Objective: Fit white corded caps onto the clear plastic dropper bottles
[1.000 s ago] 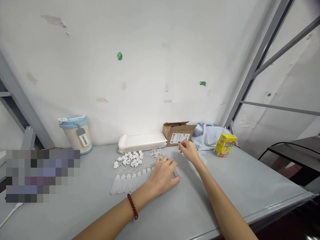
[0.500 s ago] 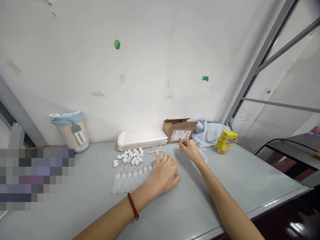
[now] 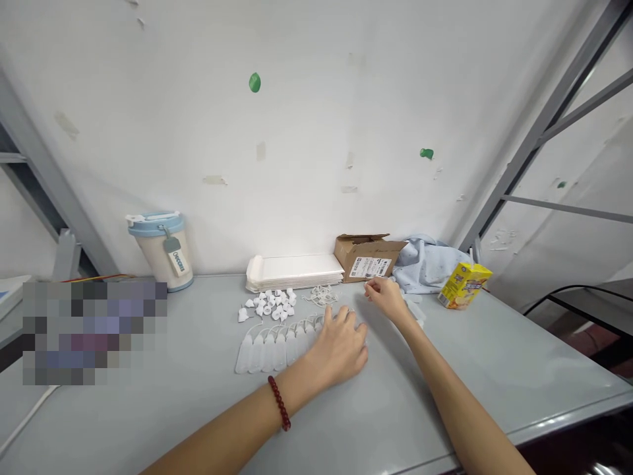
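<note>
In the head view, a row of translucent flat plastic pieces with rounded necks and thin white cords (image 3: 267,349) lies on the grey table. My left hand (image 3: 341,346), with a red bead bracelet on its wrist, rests over the right end of that row, fingers spread, hiding the pieces beneath. To its upper right my right hand (image 3: 386,299) hovers just in front of the cardboard box, thumb and fingers pinched. Whatever it may hold is too small to see. Behind the row sit a heap of small white caps (image 3: 271,303) and a tangle of white cords (image 3: 322,296).
A stack of white padded envelopes (image 3: 297,270) leans by the wall beside an opened cardboard box (image 3: 368,258). Further right are a pale blue cloth (image 3: 428,260), a yellow carton (image 3: 463,285) and more translucent pieces (image 3: 415,310). A blue-lidded cup (image 3: 163,254) stands left.
The view has swung a little to the left, so everything sits further right in the picture. Both hands keep nearly the same pose and place on the table.
</note>
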Motion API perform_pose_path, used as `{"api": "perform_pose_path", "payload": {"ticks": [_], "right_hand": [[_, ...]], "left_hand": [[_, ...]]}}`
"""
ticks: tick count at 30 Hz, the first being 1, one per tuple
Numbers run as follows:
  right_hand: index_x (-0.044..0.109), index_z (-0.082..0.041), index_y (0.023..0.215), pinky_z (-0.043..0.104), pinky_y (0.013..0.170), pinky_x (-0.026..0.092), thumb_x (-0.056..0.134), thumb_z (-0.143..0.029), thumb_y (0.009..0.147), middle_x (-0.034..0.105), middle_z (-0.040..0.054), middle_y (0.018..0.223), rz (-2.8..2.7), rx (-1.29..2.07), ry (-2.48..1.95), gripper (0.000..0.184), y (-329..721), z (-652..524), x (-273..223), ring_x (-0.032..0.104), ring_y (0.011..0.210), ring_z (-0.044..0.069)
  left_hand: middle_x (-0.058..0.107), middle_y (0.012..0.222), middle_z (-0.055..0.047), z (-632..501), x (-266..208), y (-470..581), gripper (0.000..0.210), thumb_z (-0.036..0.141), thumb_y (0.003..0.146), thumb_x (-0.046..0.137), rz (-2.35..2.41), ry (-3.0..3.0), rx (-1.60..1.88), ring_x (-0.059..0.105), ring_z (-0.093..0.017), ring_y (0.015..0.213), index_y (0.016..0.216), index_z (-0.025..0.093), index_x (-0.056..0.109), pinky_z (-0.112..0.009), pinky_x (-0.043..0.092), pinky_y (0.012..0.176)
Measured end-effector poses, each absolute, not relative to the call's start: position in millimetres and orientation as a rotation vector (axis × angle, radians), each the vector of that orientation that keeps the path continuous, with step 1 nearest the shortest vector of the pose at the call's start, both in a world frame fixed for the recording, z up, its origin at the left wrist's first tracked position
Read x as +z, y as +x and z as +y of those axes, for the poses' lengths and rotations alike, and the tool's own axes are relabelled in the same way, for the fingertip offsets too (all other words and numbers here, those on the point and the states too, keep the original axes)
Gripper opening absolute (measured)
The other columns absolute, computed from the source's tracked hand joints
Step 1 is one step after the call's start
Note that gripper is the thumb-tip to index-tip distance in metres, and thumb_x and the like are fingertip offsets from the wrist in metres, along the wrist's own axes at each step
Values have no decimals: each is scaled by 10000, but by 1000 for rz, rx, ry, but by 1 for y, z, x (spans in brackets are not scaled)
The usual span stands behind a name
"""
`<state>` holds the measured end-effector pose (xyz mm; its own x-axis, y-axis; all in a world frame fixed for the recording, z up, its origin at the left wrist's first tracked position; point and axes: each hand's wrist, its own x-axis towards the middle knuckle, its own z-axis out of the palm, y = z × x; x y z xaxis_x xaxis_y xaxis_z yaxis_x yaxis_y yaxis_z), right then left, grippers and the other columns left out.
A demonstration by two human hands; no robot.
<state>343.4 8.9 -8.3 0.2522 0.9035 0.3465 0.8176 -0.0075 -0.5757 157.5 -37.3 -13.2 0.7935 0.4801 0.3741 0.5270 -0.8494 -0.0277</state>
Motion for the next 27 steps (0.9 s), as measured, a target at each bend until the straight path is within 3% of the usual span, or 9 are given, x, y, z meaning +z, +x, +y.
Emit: {"api": "perform_pose_path", "payload": {"ticks": [7,11,16,27], "right_hand": [[614,-163,654,221,554,405,452,-214,750,672,31,617,-1627,145,-1853,196,345,11,-11,601,557,149],[628,-163,699,219,558,396,453,-207,766,674,29,648,-1622,114,-1907,193,349,12,-12,602,588,151],[644,-164,773,231,614,380,482,-150,749,685,52,775,-1578,0,-2022,165,355,11,-11,604,739,182],[634,-156,983,255,658,377,517,-168,777,602,116,1004,-1638,-119,-2229,237,358,7,-12,587,834,206]], "left_hand": [[594,1011,-105,-29,-1,155,343,441,868,391,-920,-2923,-628,470,-278,1012,954,177,592,-475,370,856],[617,1027,-103,1,17,141,292,267,874,374,-1158,-2911,-668,484,-258,1023,997,160,615,-403,396,849],[672,915,-123,41,21,117,304,106,798,402,-1279,-2908,-615,532,-275,959,913,114,683,-357,434,807],[680,969,-91,47,5,113,379,27,723,413,-1255,-3012,-481,534,-239,998,950,158,686,-335,429,843]]}}
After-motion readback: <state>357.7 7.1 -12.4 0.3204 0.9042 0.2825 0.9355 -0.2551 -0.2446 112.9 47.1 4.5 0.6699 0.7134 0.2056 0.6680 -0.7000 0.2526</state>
